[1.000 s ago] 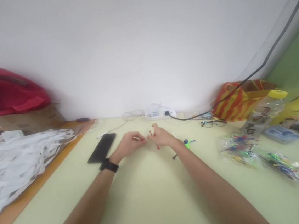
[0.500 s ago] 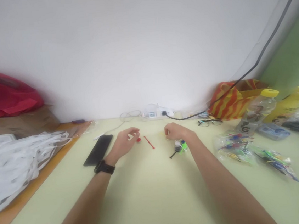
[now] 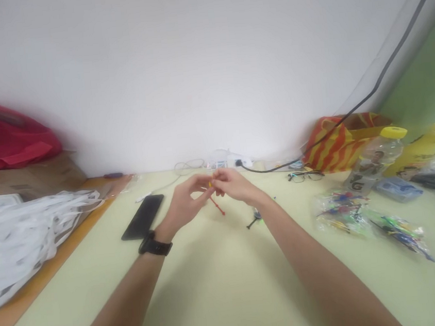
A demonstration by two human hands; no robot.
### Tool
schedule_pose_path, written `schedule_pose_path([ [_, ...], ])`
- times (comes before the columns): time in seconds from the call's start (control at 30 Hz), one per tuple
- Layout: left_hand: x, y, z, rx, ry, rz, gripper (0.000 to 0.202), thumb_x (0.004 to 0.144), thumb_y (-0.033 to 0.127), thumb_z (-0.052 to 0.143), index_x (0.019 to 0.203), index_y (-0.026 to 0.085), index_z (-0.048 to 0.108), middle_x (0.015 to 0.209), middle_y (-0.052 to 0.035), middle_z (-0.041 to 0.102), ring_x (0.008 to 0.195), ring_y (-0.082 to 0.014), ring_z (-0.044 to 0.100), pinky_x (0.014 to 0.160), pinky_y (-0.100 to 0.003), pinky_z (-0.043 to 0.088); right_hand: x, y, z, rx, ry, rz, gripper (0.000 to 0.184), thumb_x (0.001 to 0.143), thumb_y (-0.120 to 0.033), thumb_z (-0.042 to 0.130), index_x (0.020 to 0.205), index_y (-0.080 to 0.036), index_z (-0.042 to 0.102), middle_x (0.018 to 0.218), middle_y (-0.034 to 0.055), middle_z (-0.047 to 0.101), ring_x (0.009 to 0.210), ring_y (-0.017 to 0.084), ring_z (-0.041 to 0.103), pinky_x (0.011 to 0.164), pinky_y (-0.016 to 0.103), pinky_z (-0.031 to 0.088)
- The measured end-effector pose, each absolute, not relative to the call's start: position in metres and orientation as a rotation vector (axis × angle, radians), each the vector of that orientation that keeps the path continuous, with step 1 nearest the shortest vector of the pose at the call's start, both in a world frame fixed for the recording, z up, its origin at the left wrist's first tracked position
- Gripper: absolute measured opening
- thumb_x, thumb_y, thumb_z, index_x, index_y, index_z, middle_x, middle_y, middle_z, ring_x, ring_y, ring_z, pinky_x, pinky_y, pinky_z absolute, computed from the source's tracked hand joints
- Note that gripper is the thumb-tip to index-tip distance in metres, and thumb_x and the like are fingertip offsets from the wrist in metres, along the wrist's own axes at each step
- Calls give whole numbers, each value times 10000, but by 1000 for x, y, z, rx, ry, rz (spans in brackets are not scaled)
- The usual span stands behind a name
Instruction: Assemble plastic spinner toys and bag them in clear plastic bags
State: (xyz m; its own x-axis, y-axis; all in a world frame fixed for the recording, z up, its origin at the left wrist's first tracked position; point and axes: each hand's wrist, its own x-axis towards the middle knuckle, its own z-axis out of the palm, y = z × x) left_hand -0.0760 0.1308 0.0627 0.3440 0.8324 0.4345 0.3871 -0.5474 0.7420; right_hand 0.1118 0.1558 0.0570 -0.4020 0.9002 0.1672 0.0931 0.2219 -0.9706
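Since the left hand (image 3: 185, 203) and the right hand (image 3: 236, 187), over the table (image 3: 223, 287), each squeeze the little yellow bit (image 3: 211, 184) with only their fingertips, I think it could pop out and roll away. It is tiny and blurry, held up in the middle, with a thin red stick (image 3: 218, 206) at its 6 o'clock. Past them, at 12 o'clock, wires (image 3: 188, 165) by the wall could hide a lost bit.

Head camera, looking forward-down, close over table (image 3: 223, 287).
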Motion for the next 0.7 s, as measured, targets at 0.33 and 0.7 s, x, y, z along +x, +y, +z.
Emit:
schedule_pose_path([
  [0.33, -91, 146, 32, 2182, 1081, 1003, 238, 888, 412, 691, 840, 179, 671, 831, -44, 733, 763, -177, 685, 772, -322, 586, 104, 161, 24, -1360, -1977, 956, 121, 929, -258, 425, 865, -204, 513, 838, 13, 613, 707, 145, 549, 609, 249, 393],
  [0.7, -97, 157, -6, 2293, 1412, 812, 247, 895, 444, 637, 981, 255, 772, 1023, -44, 758, 1001, -258, 672, 901, -367, 504, 87, 148, 9, -1728, -2239, 593, 157, 945, -179, 541, 1090, -167, 599, 1153, 169, 673, 1026, 266, 664, 741, 298, 426],
])
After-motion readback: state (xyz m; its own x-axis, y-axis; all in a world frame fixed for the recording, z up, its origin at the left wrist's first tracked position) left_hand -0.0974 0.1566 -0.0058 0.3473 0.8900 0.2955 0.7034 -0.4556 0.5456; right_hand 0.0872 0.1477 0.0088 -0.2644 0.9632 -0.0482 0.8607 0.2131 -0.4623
